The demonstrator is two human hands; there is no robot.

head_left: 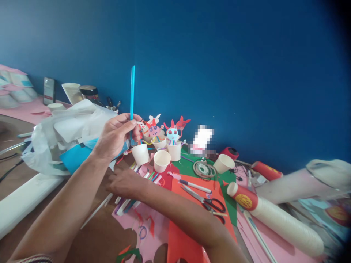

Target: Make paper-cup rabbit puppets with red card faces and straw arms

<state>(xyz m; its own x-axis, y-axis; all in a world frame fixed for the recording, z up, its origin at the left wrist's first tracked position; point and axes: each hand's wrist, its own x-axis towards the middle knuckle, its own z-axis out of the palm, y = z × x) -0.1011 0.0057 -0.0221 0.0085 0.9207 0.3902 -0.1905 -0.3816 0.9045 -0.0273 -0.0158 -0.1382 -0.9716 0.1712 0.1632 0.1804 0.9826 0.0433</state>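
Observation:
My left hand [117, 133] is closed around a blue straw [132, 91], which stands nearly upright with its cut tip at the top. My right hand [123, 181] reaches across below my left wrist, low over the brown table, its fingers pointing down and in shadow; what they touch is hidden. Behind my left hand stand paper cups with paper-face figures, among them a pink face [153, 130] and a light blue face with red horns [172, 134]. Two white paper cups, one left [140, 155] and one right [161, 161], stand in front of them. Several markers [128, 204] lie beside my right forearm.
Scissors [204, 200] and a white marker [196, 186] lie on orange paper [179, 244]. A stack of paper cups [287, 223] lies at right. At left are a plastic bag [45, 146] and blue paper [75, 155]. A blue wall [219, 65] closes the back.

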